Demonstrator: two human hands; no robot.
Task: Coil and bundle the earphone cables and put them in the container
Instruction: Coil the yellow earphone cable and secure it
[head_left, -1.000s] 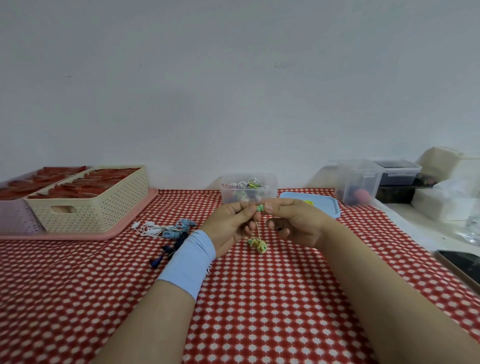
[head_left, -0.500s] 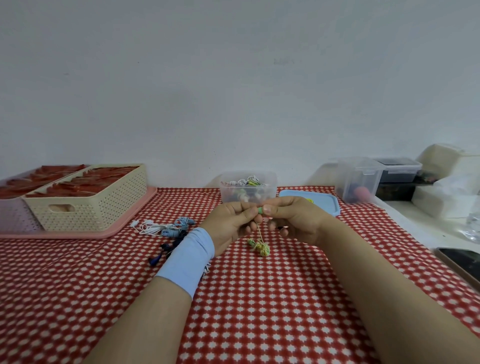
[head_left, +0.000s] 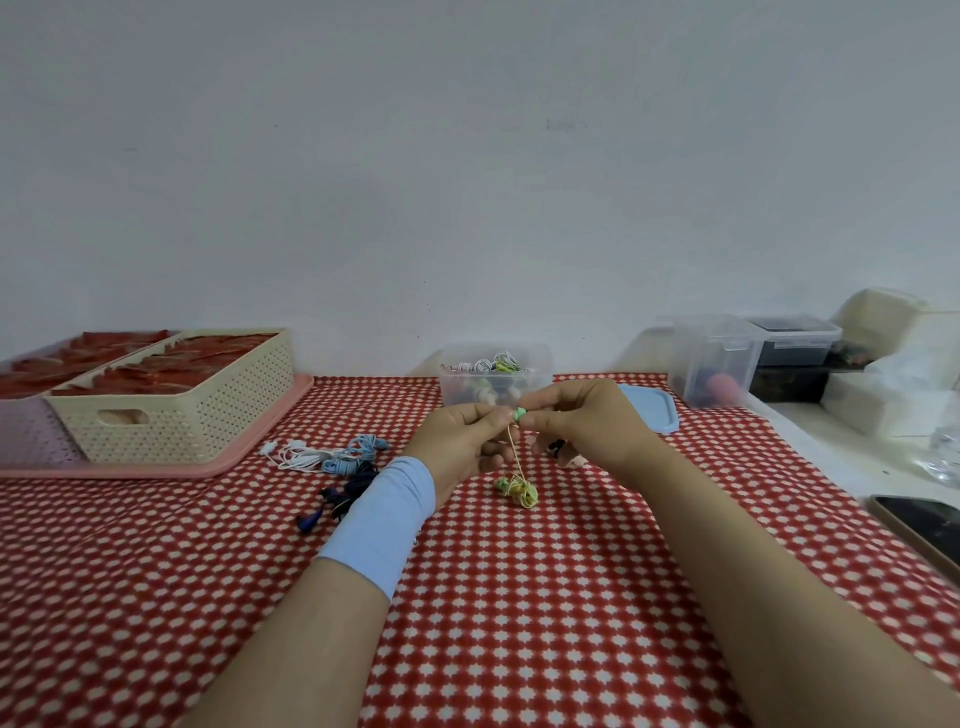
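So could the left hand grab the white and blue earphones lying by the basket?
Probably yes. The white and blue earphones lie on the cloth just beside the left hand, with nothing between them. But that hand is pinching the yellow-green earphone, so it would have to let go first.

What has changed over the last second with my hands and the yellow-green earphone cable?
Nothing visibly moved, and nothing was picked up or let go. The left hand and right hand still pinch the top of the yellow-green earphone cable, with its tangle hanging below them. The clear container, the loose earphones and the blue lid stayed where they were.
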